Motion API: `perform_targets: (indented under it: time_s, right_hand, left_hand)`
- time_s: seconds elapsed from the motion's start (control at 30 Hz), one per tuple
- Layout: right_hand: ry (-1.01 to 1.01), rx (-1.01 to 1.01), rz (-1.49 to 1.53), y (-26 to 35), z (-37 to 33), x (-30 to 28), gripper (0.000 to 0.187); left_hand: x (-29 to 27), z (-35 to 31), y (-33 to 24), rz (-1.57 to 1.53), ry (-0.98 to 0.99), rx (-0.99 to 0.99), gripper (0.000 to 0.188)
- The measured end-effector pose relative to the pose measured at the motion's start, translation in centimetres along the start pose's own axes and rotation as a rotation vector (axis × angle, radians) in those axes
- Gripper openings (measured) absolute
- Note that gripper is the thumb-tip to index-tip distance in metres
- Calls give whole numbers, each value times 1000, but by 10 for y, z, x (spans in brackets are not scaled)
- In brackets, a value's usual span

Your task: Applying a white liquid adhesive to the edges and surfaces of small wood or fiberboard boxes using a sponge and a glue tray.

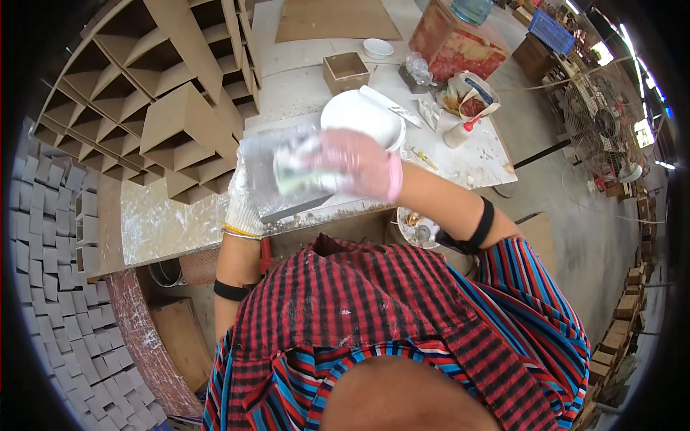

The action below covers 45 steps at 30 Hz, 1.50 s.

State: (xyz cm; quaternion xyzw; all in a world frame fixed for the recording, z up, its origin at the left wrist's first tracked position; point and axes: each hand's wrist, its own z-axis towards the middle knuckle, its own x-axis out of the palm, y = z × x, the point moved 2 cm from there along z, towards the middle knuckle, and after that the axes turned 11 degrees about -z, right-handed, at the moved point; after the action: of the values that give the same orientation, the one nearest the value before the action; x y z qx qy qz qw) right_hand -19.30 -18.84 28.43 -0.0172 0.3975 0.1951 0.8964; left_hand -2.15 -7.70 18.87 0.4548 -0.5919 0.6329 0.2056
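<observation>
One spattered bench (180,223) across upper centre of frame; brown open boxes (176,122) piled upper left; grey box (266,185) mid-frame, left hand (243,197) grip around its left edge; white tub (358,115) upper centre; right hand (356,164), blurred, grip closed over pale green pad (305,182) against grey box

Left glove (241,201): matt, knitted cloth. Right glove (363,164): thin, wrinkled, film-like plastic. Grey box (260,172): smooth, with a wet-looking sheen on its upper face. Pale green pad (305,181): too blurred for me to read its texture. Desk (165,226): scuffed, rough with residue. Compartment frame (176,126): matt, smooth brown board. Apron (359,298): woven cloth.
</observation>
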Motion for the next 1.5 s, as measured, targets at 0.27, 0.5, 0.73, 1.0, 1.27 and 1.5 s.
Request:
perform_targets:
  time_s: [0.27,0.5,0.73,1.0,1.27,1.5]
  right_hand:
    - [-80,160,-43,-14,-2,3,46]
    - [119,137,224,-9,3,11,46]
    - [-84,138,67,-13,36,21,41]
    - [-54,-53,280,16,31,17,41]
    - [11,-41,140,2,28,28,38]
    - [-110,-16,96,-5,34,4,39]
  left_hand:
    - [14,8,7,71,-69,112,69]
    - [-1,13,8,-118,53,-55,50]
    - [15,9,9,-26,-56,17,28]
    - [-10,18,-5,197,-15,137,31]
    - [-19,23,-6,921,3,584,41]
    - [18,25,-18,1153,99,80,39]
